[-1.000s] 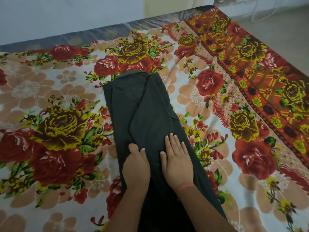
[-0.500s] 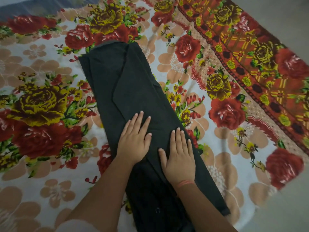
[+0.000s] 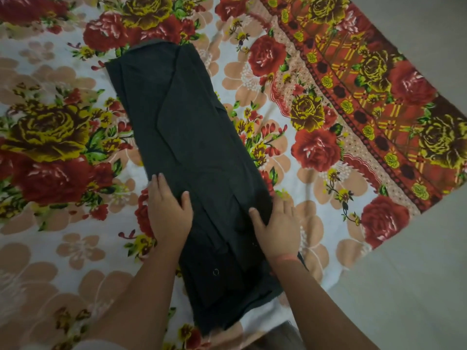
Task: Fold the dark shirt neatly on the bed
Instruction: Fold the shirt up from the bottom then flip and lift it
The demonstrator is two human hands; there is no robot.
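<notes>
Shirt (image 3: 192, 147) is a long folded strip on the bed (image 3: 63, 248), stretching away from my hands. My left hand (image 3: 168, 210) lies flat on its left edge. My right hand (image 3: 276, 223) is at the right edge with the thumb on top; I can't tell if the fingers grip.

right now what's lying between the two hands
Only the folded dark shirt, with left hand and right hand at its opposite edges; head view shows it.

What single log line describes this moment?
shirt: long folded strip on bed | left hand: flat on left edge | right hand: on right edge, grip unclear
</notes>
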